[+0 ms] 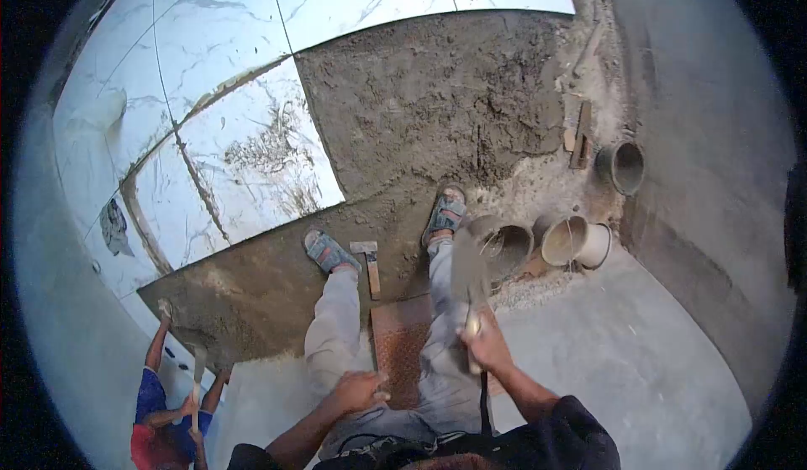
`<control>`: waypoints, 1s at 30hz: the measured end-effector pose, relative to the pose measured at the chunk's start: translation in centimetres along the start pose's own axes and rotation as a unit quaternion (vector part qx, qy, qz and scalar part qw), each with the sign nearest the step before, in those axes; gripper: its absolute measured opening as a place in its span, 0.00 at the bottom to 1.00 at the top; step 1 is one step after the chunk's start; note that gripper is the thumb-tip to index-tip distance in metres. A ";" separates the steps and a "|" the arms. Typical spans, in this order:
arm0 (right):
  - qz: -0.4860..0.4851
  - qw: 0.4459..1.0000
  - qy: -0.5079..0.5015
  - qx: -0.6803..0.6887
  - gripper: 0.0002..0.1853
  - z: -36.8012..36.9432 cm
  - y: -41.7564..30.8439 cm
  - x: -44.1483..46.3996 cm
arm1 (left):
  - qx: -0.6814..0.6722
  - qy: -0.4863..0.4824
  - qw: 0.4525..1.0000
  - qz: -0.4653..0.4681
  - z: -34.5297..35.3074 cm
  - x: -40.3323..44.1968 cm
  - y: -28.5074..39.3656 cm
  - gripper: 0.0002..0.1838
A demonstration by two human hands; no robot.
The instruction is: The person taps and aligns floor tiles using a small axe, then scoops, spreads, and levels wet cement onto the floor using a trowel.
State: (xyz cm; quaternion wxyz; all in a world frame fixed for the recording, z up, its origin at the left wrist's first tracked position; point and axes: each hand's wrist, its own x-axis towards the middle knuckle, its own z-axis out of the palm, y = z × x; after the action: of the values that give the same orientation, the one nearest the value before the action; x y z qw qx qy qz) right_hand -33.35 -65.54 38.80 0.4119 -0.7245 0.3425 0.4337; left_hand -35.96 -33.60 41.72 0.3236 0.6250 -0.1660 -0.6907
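My right hand is wrapped round the handle of a trowel. Its grey blade points forward, above the floor beside my right foot, and looks smeared by motion. Over my lap, my left hand is closed with the fingers curled; whether anything is inside is hidden. A hammer lies on the mortar between my feet. Behind it, a reddish-brown textured board or tile lies between my legs. Wet grey mortar is spread in front of my feet.
White marbled tiles border the mortar, some smeared with it. Several buckets stand or lie at the right, near a wooden block and the wall. At lower left, a co-worker in blue and red holds a long-handled tool.
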 end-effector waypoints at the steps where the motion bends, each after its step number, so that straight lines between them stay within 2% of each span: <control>1: -0.007 0.999 0.007 -0.037 0.27 1.3 1.7 -2.2 | 0.005 0.005 1.000 0.008 0.2 -1.1 -0.5 0.27; 4: -0.029 0.995 0.023 -0.094 0.28 3.0 -1.4 -10.1 | 0.056 -0.021 0.998 0.033 0.8 -5.6 -1.9 0.26; 6: 0.089 0.981 -0.038 -0.168 0.28 3.2 -4.7 -14.0 | 0.076 0.025 0.996 0.029 -0.6 -8.7 -1.9 0.23; 7: 0.080 0.977 -0.064 -0.189 0.28 3.9 -4.3 -15.2 | 0.103 0.062 0.992 0.030 -0.5 -10.0 -2.6 0.21; 9: -0.024 0.985 -0.005 -0.169 0.24 5.6 -2.8 -17.7 | 0.112 0.112 0.987 0.005 0.1 -12.6 -3.3 0.19; 11: -0.004 0.981 -0.021 -0.193 0.23 6.1 -4.7 -18.7 | 0.116 0.140 0.983 0.017 0.4 -14.2 -3.0 0.15; 13: -0.048 0.975 -0.022 -0.214 0.21 6.3 -6.0 -18.5 | 0.109 0.166 0.980 0.023 1.2 -14.7 -2.8 0.13; 14: -0.059 0.983 -0.062 -0.160 0.20 6.0 -6.5 -18.1 | 0.108 0.180 0.977 0.041 2.0 -14.7 -2.6 0.11; 18: -0.019 0.975 -0.100 -0.196 0.22 5.2 -8.1 -17.1 | 0.047 0.172 0.984 -0.020 3.3 -12.9 -1.6 0.11; 21: -0.035 0.968 -0.110 -0.223 0.22 3.6 -7.0 -16.8 | 0.039 0.161 0.986 -0.009 3.3 -13.0 0.5 0.12; 23: -0.070 0.954 -0.119 -0.267 0.22 2.0 -5.2 -16.7 | -0.110 0.108 0.983 -0.102 2.7 -13.3 2.3 0.10; 24: -0.048 0.957 -0.148 -0.245 0.22 1.2 -5.2 -16.6 | -0.118 0.111 0.980 -0.113 3.3 -13.7 2.2 0.10; 25: -0.027 0.959 -0.174 -0.221 0.22 0.9 -5.7 -16.5 | -0.213 0.190 0.958 -0.036 4.4 -14.5 1.5 0.10; 26: 0.017 0.954 -0.202 -0.222 0.23 0.9 -9.4 -16.8 | -0.304 0.262 0.915 0.046 5.4 -14.9 1.3 0.09; 27: 0.015 0.952 -0.207 -0.223 0.23 0.4 -10.7 -17.3 | -0.306 0.265 0.913 0.042 5.7 -14.8 1.3 0.09; 29: 0.044 0.940 -0.240 -0.240 0.27 -0.4 -11.6 -17.4 | -0.252 0.112 0.961 -0.007 5.9 -14.5 1.1 0.11; 30: 0.039 0.940 -0.241 -0.240 0.27 -1.6 -8.3 -17.0 | -0.250 0.118 0.961 -0.008 6.2 -14.6 1.2 0.11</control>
State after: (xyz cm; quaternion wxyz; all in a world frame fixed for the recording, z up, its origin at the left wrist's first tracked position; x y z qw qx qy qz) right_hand -32.35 -61.06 57.22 0.2790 -0.6620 0.1464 0.6801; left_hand -41.59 -25.99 54.54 0.4810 0.6024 0.0565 -0.6345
